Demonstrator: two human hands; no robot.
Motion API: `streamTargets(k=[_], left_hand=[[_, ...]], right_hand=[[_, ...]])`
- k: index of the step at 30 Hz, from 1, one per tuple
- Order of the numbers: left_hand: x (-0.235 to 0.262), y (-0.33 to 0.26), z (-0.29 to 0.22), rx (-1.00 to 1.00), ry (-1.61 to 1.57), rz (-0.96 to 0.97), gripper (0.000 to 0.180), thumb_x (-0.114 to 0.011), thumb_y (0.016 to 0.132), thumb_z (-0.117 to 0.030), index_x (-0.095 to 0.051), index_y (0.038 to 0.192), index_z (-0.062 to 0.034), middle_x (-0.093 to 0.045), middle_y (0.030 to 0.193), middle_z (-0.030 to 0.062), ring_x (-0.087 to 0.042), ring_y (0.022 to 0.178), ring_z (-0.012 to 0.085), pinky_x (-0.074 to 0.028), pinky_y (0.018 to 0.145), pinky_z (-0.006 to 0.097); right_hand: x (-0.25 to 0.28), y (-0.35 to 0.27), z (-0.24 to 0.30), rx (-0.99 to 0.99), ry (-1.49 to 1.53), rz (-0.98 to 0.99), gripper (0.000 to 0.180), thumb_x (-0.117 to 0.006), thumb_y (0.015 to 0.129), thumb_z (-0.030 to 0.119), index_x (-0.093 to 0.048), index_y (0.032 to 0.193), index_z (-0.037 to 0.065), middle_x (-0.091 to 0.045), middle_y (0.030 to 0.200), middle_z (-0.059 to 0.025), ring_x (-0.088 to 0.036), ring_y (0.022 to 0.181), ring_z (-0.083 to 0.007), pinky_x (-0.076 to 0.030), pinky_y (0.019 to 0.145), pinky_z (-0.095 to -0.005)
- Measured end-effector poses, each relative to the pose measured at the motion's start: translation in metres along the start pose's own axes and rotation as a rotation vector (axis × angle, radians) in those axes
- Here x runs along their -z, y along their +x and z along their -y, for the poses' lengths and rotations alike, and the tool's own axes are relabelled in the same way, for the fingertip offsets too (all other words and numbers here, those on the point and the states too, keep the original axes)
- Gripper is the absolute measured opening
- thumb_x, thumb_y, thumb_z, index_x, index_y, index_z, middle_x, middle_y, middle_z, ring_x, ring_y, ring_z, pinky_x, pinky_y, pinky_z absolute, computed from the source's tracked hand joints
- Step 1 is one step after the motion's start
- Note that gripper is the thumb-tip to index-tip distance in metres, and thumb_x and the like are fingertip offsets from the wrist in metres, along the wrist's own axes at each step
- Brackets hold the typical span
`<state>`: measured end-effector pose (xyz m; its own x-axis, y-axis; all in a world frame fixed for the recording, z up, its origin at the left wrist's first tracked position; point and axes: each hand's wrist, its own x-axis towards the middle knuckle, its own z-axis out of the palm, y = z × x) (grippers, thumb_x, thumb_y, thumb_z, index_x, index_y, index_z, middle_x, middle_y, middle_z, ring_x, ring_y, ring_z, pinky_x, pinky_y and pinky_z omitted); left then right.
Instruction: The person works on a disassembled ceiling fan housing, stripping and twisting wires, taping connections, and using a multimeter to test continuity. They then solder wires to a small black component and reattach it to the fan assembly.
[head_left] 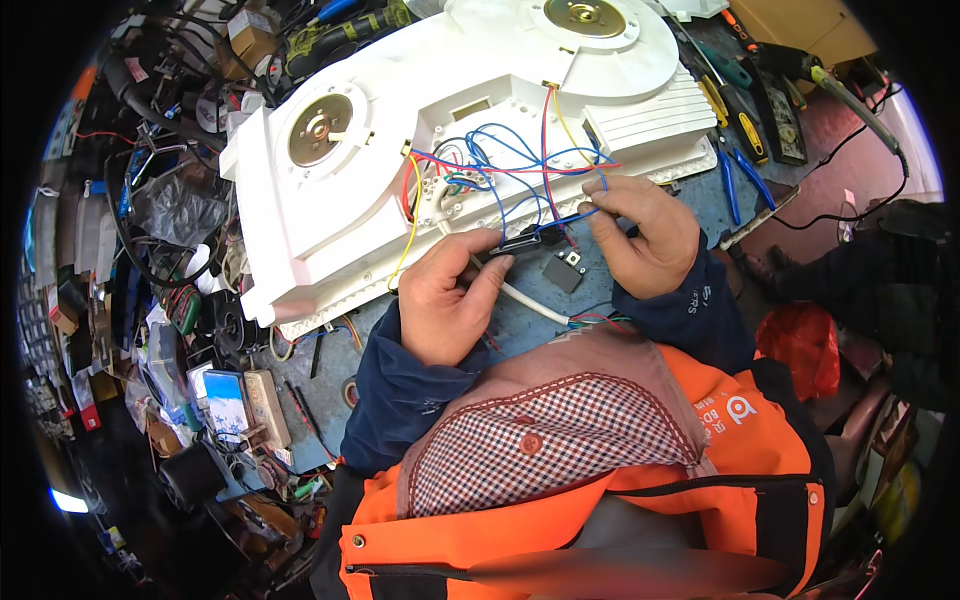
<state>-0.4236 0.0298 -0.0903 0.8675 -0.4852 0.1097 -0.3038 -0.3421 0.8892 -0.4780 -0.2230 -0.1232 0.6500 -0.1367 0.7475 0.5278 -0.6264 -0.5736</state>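
My left hand (447, 300) pinches a small black rectangular component (522, 243) between thumb and fingers, just in front of the white plastic housing (270, 235). Closed at the fingertips, my right hand (648, 232) grips a thin blue wire (583, 214) that runs toward the black component. More blue, red and yellow wires (520, 160) spread over the housing's recessed middle. Between my hands, on the blue bench, lies a black block with metal terminals (564, 271). A thick white cable (533, 303) passes under my left hand and ends in loose coloured wires.
Two round metal plates (322, 130) are set into the housing. Blue-handled pliers (748, 180) and several screwdrivers lie to the right, beside a soldering iron (765, 215) with a trailing cord. Cluttered parts, cables and boxes (228, 403) crowd the left. A red plastic bag (800, 345) hangs at lower right.
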Motion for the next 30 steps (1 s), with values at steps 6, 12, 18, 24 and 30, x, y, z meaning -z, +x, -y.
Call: streamTargets(k=[6,12,18,24,30], left_hand=[[-0.001,0.0,0.003,-0.042,-0.036,-0.025,0.024,-0.082,0.093,0.004,-0.076,0.116,0.0019,-0.072,0.086,0.0041,-0.063,0.066,0.0065,-0.049,0.059,0.024],[-0.001,-0.001,0.004,-0.036,-0.064,-0.03,0.024,-0.082,0.093,0.004,-0.076,0.117,0.0016,-0.071,0.088,0.003,-0.063,0.068,0.0058,-0.049,0.06,0.023],[0.006,-0.003,0.0,-0.03,-0.051,-0.079,0.025,-0.081,0.092,0.004,-0.076,0.116,0.0012,-0.07,0.096,0.0038,-0.064,0.073,0.0062,-0.05,0.064,0.023],[0.014,-0.005,-0.001,-0.078,-0.102,-0.136,0.023,-0.079,0.092,0.006,-0.073,0.114,0.0025,-0.07,0.101,0.005,-0.065,0.076,0.0078,-0.049,0.067,0.023],[0.016,-0.007,0.005,-0.081,-0.134,-0.171,0.023,-0.078,0.092,0.007,-0.073,0.115,0.0034,-0.068,0.099,0.0046,-0.063,0.078,0.0083,-0.049,0.072,0.023]], right_hand=[[0.001,-0.004,0.003,0.03,0.012,-0.022,0.03,-0.084,0.079,-0.007,-0.072,0.106,0.001,-0.076,0.12,-0.0228,-0.079,0.092,-0.0337,-0.064,0.077,-0.0371],[0.002,-0.001,0.007,0.028,0.103,0.009,0.027,-0.084,0.073,-0.008,-0.07,0.095,-0.001,-0.076,0.116,-0.0221,-0.077,0.083,-0.0297,-0.063,0.073,-0.0365],[0.009,-0.001,0.005,0.064,0.09,0.096,0.027,-0.084,0.073,-0.007,-0.07,0.094,0.0,-0.075,0.097,-0.0168,-0.076,0.078,-0.0314,-0.061,0.067,-0.0373],[0.003,0.006,0.007,0.101,0.073,0.036,0.026,-0.084,0.078,-0.009,-0.071,0.099,-0.001,-0.074,0.093,-0.0164,-0.076,0.079,-0.0331,-0.06,0.067,-0.038],[0.003,0.003,0.008,0.061,0.071,0.016,0.026,-0.084,0.086,-0.009,-0.073,0.108,-0.001,-0.075,0.096,-0.0186,-0.076,0.081,-0.0338,-0.061,0.07,-0.038]])
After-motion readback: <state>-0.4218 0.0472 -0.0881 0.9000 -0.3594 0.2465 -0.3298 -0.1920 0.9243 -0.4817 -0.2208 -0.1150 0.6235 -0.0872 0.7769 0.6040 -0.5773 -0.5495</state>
